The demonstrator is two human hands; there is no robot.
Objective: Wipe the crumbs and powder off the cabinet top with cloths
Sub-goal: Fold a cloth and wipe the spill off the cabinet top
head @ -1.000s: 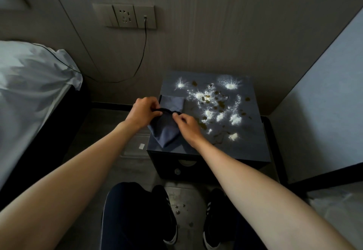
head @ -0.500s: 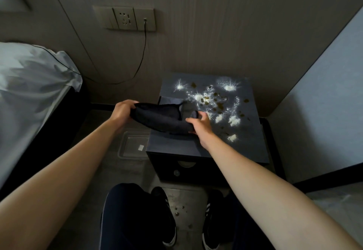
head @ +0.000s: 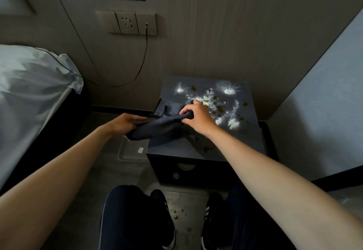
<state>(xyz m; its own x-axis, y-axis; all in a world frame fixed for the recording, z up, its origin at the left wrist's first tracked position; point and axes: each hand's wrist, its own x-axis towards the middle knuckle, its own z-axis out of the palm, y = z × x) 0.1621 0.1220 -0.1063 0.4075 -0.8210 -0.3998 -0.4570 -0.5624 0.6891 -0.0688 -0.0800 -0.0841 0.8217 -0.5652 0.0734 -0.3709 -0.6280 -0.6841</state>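
Stretching a dark cloth between them, the left hand at nine o'clock and the right hand at three each keep a curled grip on one end, right over the cabinet top's left edge, white powder and brown crumbs scattered toward one o'clock.

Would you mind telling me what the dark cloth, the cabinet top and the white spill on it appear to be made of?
The dark cloth looks like soft woven fabric: it sags and creases between the left hand and right hand. The cabinet top seems a hard matte board, perhaps laminate; it is flat with a dull sheen. The white spill looks like fine powder, scattering in feathery bursts.
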